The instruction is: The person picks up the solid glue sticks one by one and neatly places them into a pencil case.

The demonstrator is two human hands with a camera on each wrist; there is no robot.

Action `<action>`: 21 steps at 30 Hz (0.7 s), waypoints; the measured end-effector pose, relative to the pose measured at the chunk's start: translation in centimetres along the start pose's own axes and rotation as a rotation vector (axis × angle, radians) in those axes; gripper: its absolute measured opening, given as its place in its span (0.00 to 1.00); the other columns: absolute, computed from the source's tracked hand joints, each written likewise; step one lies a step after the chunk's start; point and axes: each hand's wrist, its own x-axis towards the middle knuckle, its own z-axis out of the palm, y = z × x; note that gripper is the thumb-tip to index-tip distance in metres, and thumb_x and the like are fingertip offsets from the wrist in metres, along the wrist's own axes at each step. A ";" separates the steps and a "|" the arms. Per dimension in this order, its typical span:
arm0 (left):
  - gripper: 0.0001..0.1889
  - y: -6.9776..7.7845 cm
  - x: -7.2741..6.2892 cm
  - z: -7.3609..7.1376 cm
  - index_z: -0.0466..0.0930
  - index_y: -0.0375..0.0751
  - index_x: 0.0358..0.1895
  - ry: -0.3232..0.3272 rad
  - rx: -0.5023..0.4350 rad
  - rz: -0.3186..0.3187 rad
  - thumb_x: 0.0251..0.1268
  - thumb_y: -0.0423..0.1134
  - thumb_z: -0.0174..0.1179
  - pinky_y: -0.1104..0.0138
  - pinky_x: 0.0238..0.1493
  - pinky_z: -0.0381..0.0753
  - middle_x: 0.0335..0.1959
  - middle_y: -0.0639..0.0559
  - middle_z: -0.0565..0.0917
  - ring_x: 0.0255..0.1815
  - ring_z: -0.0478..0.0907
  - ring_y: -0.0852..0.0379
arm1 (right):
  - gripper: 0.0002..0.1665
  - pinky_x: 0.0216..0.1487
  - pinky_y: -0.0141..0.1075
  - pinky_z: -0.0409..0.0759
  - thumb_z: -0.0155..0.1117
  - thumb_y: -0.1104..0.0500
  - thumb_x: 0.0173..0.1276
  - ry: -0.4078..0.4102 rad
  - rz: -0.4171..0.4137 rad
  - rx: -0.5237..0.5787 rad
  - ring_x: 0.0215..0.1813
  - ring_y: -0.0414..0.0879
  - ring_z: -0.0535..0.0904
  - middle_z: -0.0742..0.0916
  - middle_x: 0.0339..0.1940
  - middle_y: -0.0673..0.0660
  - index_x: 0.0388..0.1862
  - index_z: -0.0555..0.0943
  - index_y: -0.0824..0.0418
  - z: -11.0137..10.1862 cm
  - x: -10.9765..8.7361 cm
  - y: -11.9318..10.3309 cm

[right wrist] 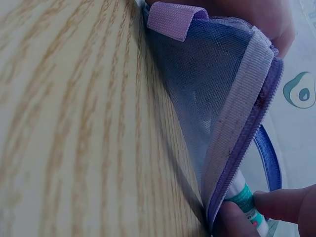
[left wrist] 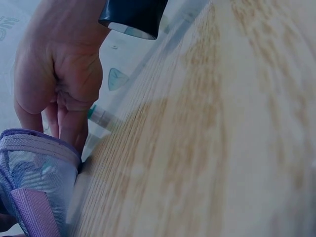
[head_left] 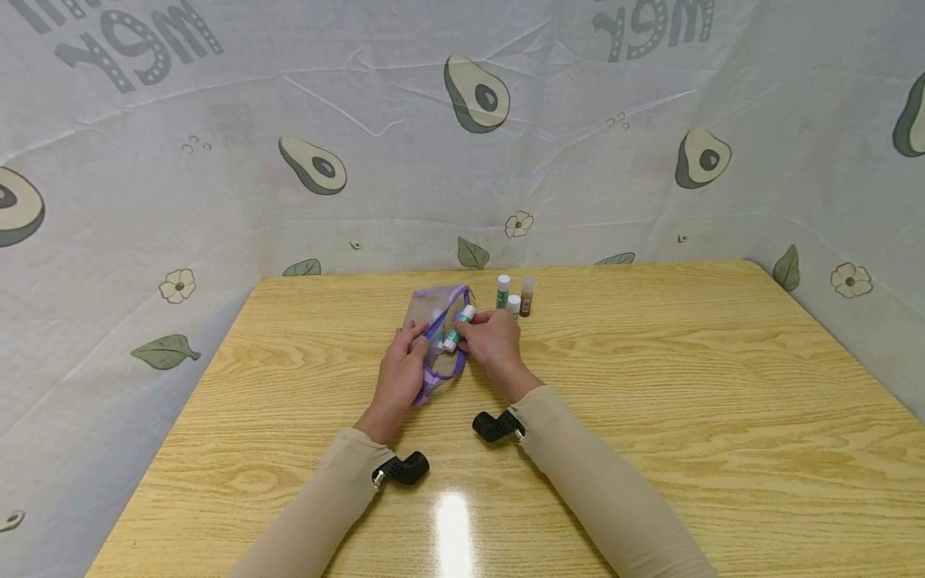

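Observation:
A mesh zipper pouch (head_left: 425,303) with purple trim lies with its mouth open toward the right. My left hand (head_left: 401,365) grips its left side, thumb on top near the zipper edge. Between thumb and fingers, my right hand (head_left: 495,341) pinches a white-and-green glue stick (head_left: 459,327) at the pouch's mouth. In the right wrist view the glue stick (right wrist: 242,197) shows just behind the zipper (right wrist: 247,143). Another white stick-like thing (head_left: 439,346) shows in the pouch, partly hidden. In the left wrist view the mesh pouch (left wrist: 54,173) covers the right hand's fingertips.
Two white-capped glue sticks, one taller (head_left: 503,292) and one (head_left: 514,305) partly behind my right hand, stand upright. Beside them stands a brown tube (head_left: 527,299) with a translucent cap. All are on the wooden table (head_left: 650,385), backed by a patterned cloth (head_left: 405,193).

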 end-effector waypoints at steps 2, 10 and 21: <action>0.24 0.1 -0.1 0.0 0.72 0.44 0.78 0.000 -0.001 0.003 0.87 0.45 0.44 0.45 0.90 0.41 0.89 0.47 0.54 0.92 0.39 0.44 | 0.19 0.44 0.35 0.92 0.73 0.64 0.71 -0.004 0.005 0.002 0.47 0.56 0.94 0.92 0.50 0.70 0.56 0.86 0.75 0.0 0.0 0.0; 0.24 0.1 -0.2 0.1 0.72 0.44 0.78 0.004 -0.011 -0.005 0.87 0.44 0.44 0.44 0.90 0.40 0.89 0.47 0.54 0.92 0.39 0.45 | 0.21 0.49 0.39 0.92 0.74 0.63 0.71 0.005 0.018 -0.038 0.50 0.56 0.93 0.91 0.52 0.69 0.58 0.85 0.74 -0.1 -0.3 -0.4; 0.24 0.0 0.0 0.1 0.72 0.43 0.78 0.025 -0.017 -0.010 0.88 0.44 0.43 0.45 0.90 0.40 0.89 0.47 0.55 0.92 0.40 0.44 | 0.21 0.46 0.37 0.91 0.75 0.58 0.69 0.030 -0.018 -0.174 0.48 0.52 0.92 0.93 0.50 0.63 0.58 0.88 0.68 -0.4 -0.6 -1.0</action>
